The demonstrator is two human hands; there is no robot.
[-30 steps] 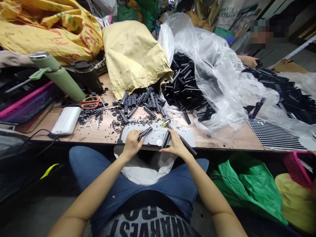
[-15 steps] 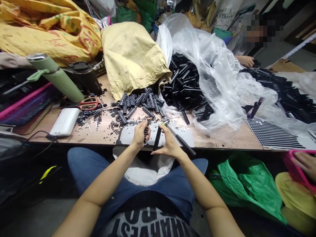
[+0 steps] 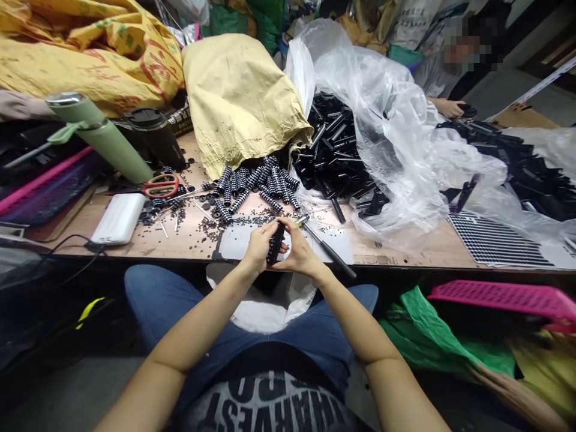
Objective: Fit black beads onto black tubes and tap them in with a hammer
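Note:
My left hand [image 3: 260, 245] is closed round a ridged black piece, mostly hidden by its fingers; it looks like the black-and-white ridged cylinders [image 3: 238, 183] heaped at the sack's mouth. My right hand [image 3: 300, 249] grips a slim black bar [image 3: 275, 241] between thumb and fingers. Both pieces meet upright between my hands, over the table's front edge. Whether they are joined or merely touching I cannot tell. Just beyond my right hand, a tool with a long dark handle [image 3: 330, 252] lies slanted across a pale mat [image 3: 234, 241].
A yellow sack [image 3: 243, 96] and a clear plastic bag [image 3: 382, 108] of black parts [image 3: 333, 144] stand behind. Scissors [image 3: 162, 186], a white box [image 3: 119, 219] and a green flask [image 3: 101, 138] are left. At right, a co-worker's arm [image 3: 517, 390] is near a pink basket [image 3: 504, 297].
My right hand has moved left, bringing the black bar against the ridged piece in my left hand. At right, the pink basket has shifted left and the co-worker's hand has moved lower.

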